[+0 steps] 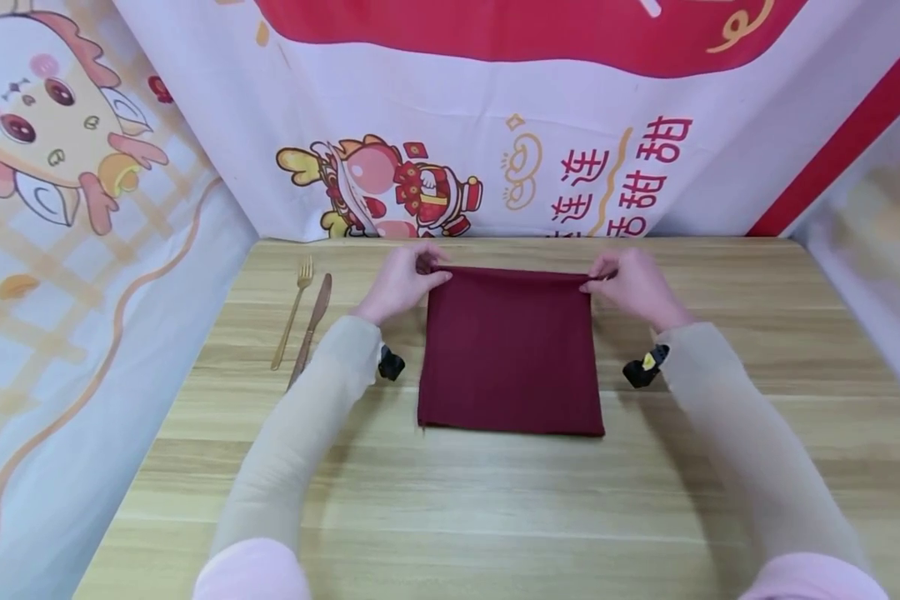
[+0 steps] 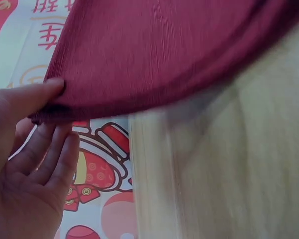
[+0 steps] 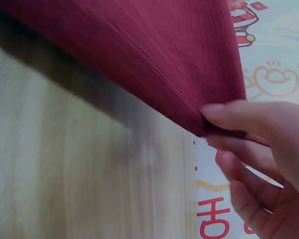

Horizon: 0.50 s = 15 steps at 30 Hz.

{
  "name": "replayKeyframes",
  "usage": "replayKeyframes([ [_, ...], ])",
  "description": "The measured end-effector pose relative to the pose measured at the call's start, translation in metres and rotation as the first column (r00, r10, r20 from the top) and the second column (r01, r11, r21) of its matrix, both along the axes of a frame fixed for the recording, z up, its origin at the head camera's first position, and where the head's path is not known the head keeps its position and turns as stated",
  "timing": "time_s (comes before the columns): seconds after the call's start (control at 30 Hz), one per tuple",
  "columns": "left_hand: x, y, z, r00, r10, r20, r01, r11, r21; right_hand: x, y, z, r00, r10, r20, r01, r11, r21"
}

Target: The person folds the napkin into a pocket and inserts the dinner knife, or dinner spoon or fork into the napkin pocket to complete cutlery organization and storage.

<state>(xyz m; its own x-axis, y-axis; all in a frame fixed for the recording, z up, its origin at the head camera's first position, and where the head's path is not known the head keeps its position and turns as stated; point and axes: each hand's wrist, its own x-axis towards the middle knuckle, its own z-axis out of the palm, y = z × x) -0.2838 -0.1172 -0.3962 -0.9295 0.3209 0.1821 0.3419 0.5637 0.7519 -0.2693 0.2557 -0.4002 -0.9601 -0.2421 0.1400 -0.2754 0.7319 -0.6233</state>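
Note:
A dark red cloth napkin (image 1: 512, 350), folded into a square, lies in the middle of the wooden table. My left hand (image 1: 407, 282) pinches its far left corner between thumb and fingers. At the far right corner, my right hand (image 1: 630, 283) pinches the cloth the same way. Both wrist views show the held edge of the napkin (image 2: 139, 55) raised off the tabletop, with a shadow beneath it. In the right wrist view the thumb of my right hand (image 3: 269, 164) presses on top of the corner, and the fingers lie under it.
Left of the napkin lie a gold fork (image 1: 294, 312) and a brown-gold knife (image 1: 317, 317), whose lower end my left sleeve hides. A printed white and red curtain (image 1: 450, 100) hangs along the back edge of the wooden table (image 1: 495, 508). Another printed cloth (image 1: 67, 317) borders the left side.

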Motion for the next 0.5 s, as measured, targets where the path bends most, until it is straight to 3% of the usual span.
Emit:
replayKeyframes([
  [0.13,-0.009,0.004,-0.001,0.998,0.055,-0.014,-0.054,0.996,0.064,-0.009,-0.003,-0.001,0.995,-0.076,-0.056,0.073,0.996,-0.052],
  [0.23,-0.014,0.007,-0.004,0.996,0.089,-0.031,-0.087,0.994,0.06,-0.014,-0.005,-0.002,0.991,-0.106,-0.087,0.1,0.992,-0.07],
  [0.4,-0.013,0.009,-0.01,0.992,0.125,-0.025,-0.125,0.992,-0.02,-0.016,-0.007,-0.006,0.996,-0.085,-0.04,0.082,0.994,-0.068],
  [0.5,-0.012,0.008,-0.013,0.994,0.112,-0.014,-0.112,0.993,-0.024,-0.013,-0.007,-0.007,0.997,-0.07,-0.01,0.069,0.995,-0.072],
])
